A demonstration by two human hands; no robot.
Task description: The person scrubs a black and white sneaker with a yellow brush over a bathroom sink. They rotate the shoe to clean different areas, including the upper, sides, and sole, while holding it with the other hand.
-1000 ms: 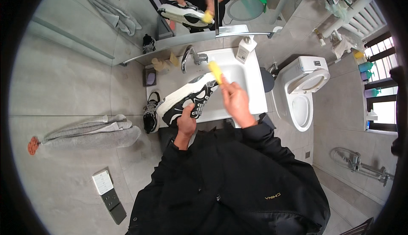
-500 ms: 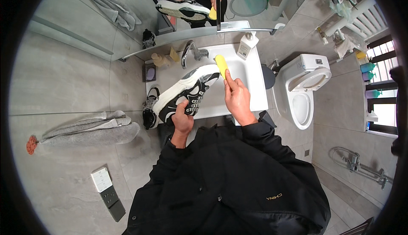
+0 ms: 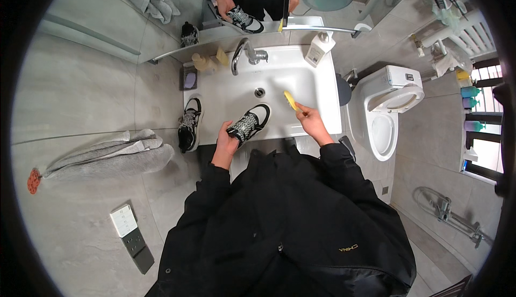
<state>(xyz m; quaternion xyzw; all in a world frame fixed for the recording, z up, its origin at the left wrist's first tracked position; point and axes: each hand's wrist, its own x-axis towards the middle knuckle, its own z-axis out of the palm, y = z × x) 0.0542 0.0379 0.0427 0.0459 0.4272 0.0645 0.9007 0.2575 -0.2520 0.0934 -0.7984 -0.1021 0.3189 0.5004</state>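
A black-and-white sneaker is in my left hand, held over the front edge of the white sink with its laced top up and its toe pointing to the far right. My right hand grips a yellow brush by one end, over the right part of the basin and apart from the shoe. The matching sneaker rests on the sink's left front corner. Behind the basin rises the chrome faucet; the drain shows beyond the held shoe.
A white bottle stands at the sink's back right corner. At the back left are a pump bottle and a soap dish. The mirror cabinet overhangs the back edge. To the right is a toilet; a grey towel hangs at left.
The sneaker has come lower and nearer to me and turned from side-on to top up. The brush has left its toe and moved nearer and slightly right.
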